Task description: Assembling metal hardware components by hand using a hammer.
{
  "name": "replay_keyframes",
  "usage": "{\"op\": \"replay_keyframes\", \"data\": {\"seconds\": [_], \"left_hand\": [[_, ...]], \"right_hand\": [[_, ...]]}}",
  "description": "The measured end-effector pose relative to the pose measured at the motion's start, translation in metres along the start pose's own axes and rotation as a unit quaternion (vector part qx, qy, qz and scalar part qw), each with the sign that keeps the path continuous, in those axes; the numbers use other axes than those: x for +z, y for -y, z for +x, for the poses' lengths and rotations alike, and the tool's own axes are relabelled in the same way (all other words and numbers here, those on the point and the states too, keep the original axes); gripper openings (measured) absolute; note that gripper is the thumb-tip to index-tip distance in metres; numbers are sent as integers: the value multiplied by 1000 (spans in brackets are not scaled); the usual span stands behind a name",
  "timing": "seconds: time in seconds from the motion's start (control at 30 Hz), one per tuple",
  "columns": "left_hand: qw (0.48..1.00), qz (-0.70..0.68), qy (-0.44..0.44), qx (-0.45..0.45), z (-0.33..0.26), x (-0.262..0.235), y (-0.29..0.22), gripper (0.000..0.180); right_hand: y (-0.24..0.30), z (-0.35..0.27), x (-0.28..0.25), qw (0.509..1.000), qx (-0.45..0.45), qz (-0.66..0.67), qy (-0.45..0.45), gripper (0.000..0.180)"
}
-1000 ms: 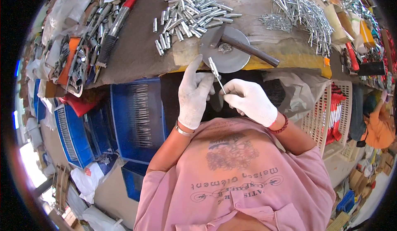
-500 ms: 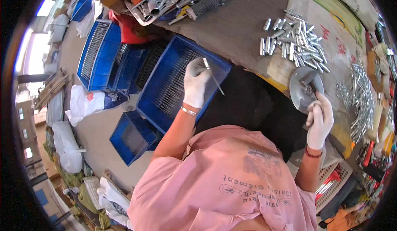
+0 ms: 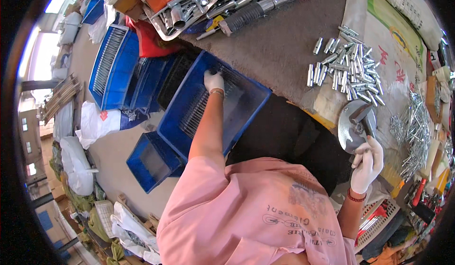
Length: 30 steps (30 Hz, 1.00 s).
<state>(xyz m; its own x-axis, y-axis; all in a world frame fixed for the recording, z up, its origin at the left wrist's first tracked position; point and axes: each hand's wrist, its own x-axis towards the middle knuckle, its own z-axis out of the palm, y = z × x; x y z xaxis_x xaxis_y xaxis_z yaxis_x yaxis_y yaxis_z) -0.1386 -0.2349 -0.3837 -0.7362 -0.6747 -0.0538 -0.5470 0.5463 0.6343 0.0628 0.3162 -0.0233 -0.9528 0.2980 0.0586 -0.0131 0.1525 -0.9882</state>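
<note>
My gloved left hand (image 3: 214, 82) reaches into the far part of a blue plastic bin (image 3: 165, 131). Its fingers curl in among thin metal rods (image 3: 193, 115), and whatever they hold is hidden. On the right, my gloved right hand (image 3: 368, 162) has its fingers bent, with the fingertips at the lower end of a short hammer-shaped metal tool (image 3: 369, 125). That tool stands over a round, shiny metal dish (image 3: 347, 136) at the bench edge. Beyond the dish lies a loose pile of short silver sleeves (image 3: 351, 65).
Long thin rods (image 3: 415, 137) are heaped right of the dish. A tray of sockets and tools (image 3: 163, 31) and a red-banded torque wrench (image 3: 275, 3) lie at the back. More blue bins (image 3: 111, 68) stand left, with a small one (image 3: 150, 163) in front.
My left hand has moved away from me and down into the bin; the rod with a silver sleeve that it held no longer shows. The hammer-shaped tool now stands higher, nearer my right fingertips.
</note>
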Motion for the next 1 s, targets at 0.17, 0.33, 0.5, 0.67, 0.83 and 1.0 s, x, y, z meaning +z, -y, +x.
{"op": "replay_keyframes", "data": {"seconds": [0.17, 0.33, 0.5, 0.67, 0.83, 1.0], "left_hand": [[995, 103, -18, -2, -5, 19, -9, 54], [994, 111, -8, -15, -35, 26, -56, 44], [981, 60, -159, 95, 3, -88, 10, 34], [927, -187, -228, 231, -101, -169, -219, 17], [769, -120, 126, 615, -181, -220, -346, 29], [713, -40, 288, 638, -196, -190, -379, 27]], "right_hand": [[-2, 0, -2, 1000, 4, -10, -1, 38], [-2, -6, -6, 1000, -11, -21, -16, 37], [6, 9, 10, 995, 6, 73, 64, 32], [9, -3, -3, 997, 36, 60, 31, 31], [17, -3, -6, 997, 48, 45, 47, 29], [24, -9, -7, 995, 6, 9, 104, 24]]}}
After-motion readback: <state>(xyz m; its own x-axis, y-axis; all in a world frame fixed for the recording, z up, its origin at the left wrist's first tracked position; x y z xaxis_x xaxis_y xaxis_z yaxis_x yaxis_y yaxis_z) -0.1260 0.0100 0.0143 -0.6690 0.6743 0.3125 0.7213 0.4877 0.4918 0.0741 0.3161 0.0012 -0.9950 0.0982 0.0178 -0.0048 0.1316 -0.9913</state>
